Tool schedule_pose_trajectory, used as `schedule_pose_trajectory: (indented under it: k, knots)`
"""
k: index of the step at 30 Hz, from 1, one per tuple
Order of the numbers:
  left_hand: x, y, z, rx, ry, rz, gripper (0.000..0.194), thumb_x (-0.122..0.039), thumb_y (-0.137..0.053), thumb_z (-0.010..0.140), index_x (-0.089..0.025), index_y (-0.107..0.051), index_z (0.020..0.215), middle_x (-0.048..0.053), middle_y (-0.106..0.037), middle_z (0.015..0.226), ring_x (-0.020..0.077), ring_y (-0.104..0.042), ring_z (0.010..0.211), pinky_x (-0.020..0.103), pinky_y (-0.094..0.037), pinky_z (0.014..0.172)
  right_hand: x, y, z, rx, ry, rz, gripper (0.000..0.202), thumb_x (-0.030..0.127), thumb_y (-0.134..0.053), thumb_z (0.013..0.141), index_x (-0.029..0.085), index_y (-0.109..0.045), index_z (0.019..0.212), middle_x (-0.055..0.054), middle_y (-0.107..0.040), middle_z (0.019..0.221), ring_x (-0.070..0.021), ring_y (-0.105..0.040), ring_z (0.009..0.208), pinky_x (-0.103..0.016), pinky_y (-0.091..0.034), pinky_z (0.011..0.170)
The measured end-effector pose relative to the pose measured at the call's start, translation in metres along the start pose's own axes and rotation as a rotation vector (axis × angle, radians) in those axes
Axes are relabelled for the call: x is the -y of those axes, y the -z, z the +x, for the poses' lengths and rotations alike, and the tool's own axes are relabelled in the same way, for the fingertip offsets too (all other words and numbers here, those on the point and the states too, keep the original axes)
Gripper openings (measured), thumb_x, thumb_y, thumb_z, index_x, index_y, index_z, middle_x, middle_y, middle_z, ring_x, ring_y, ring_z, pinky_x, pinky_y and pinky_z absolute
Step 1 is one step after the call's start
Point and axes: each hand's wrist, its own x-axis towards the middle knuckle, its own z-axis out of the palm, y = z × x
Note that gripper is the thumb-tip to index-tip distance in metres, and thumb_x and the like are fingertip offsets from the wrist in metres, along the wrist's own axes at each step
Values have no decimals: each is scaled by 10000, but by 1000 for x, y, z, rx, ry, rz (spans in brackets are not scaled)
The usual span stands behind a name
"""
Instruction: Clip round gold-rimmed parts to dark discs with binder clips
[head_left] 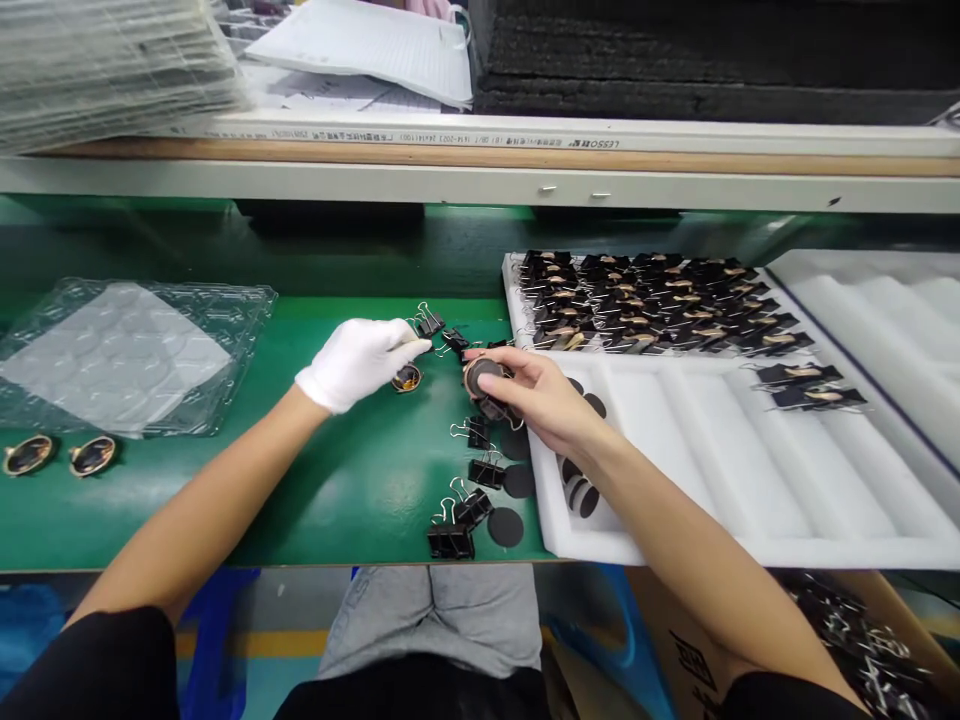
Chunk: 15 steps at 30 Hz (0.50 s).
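Note:
My left hand (365, 362), in a white glove, has its fingers pressed together beside a binder clip (429, 320); whatever they hold is too small to make out. Just under its fingertips a gold-rimmed round piece (406, 377) lies on the green table. My bare right hand (541, 392) grips a round gold-rimmed piece with a dark disc (484, 378) on its face, the thumb on the disc. Below that hand several black binder clips (486, 470) and dark discs (505, 527) lie along the white tray's left edge.
The white foam tray (551, 530) holds rows of clipped pieces (645, 300) at the back. At left are a clear plastic tray (247, 330) and two gold-rimmed pieces (93, 456). A shelf edge (375, 185) crosses behind; a box of clips (862, 640) stands lower right.

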Motion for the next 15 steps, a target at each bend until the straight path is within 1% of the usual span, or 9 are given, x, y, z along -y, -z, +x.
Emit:
schedule_pose_trajectory:
  k: [1,2,4,6,7,9,11,13,15]
  knots:
    - [-10,2,-11,-110,108,-151,375,-484,-626,970,-179,-669,756,26,-745,690,152,-681,613,265,-446,606,-2,-2,-2,65,52,-60,334,387,-913,746,227,-790,1012,-91,-705,1303,-215,-696,1088,-321,-597,866]
    - [-21,3,-21,-162,210,-328,360,-491,-629,968,-177,-668,795,19,-754,696,140,-682,584,256,-479,592,-3,-4,-4,128,98,-110,310,377,-900,766,230,-795,1019,-99,-672,1365,-236,-675,1165,-339,-598,903]
    - [-42,4,-40,-108,301,-649,331,-474,-586,990,-177,-652,860,18,-774,726,132,-686,543,259,-538,579,-6,-9,-7,224,156,-179,263,366,-864,810,233,-798,1027,-96,-692,1298,-239,-683,1147,-353,-603,910]
    - [-53,5,-53,7,295,-752,308,-445,-570,994,-185,-645,847,-9,-739,639,126,-674,508,251,-548,563,-9,-12,-10,255,204,-251,228,356,-825,849,232,-794,1038,-71,-734,1119,-213,-712,996,-352,-605,874]
    - [-54,5,-57,34,266,-712,309,-436,-580,982,-189,-636,806,-23,-709,590,118,-654,486,240,-530,547,-9,-13,-10,260,233,-300,211,346,-809,864,230,-792,1040,-59,-740,1059,-200,-712,930,-349,-602,849]
    - [-49,6,-61,31,197,-520,313,-445,-639,922,-195,-598,739,-44,-652,533,102,-602,454,222,-467,509,-9,-13,-11,276,298,-410,182,320,-791,883,227,-790,1040,-47,-755,1001,-190,-703,881,-347,-588,830]
    - [-40,8,-64,29,143,-328,321,-479,-708,834,-201,-569,756,-61,-619,527,96,-551,441,222,-398,489,-8,-12,-12,318,339,-491,160,299,-783,895,232,-789,1040,-42,-770,982,-192,-702,862,-360,-582,832]
    - [-33,9,-65,128,104,-240,346,-508,-723,795,-208,-551,782,-69,-591,529,101,-531,453,228,-361,499,-6,-11,-13,373,358,-526,136,280,-780,901,240,-788,1031,-39,-781,974,-197,-708,865,-370,-580,842]
    - [-32,9,-67,245,66,-252,377,-531,-692,805,-213,-508,721,-64,-552,526,102,-501,465,241,-337,512,-4,-11,-15,426,354,-540,111,263,-781,902,243,-786,1012,-36,-783,961,-197,-713,868,-360,-579,831]
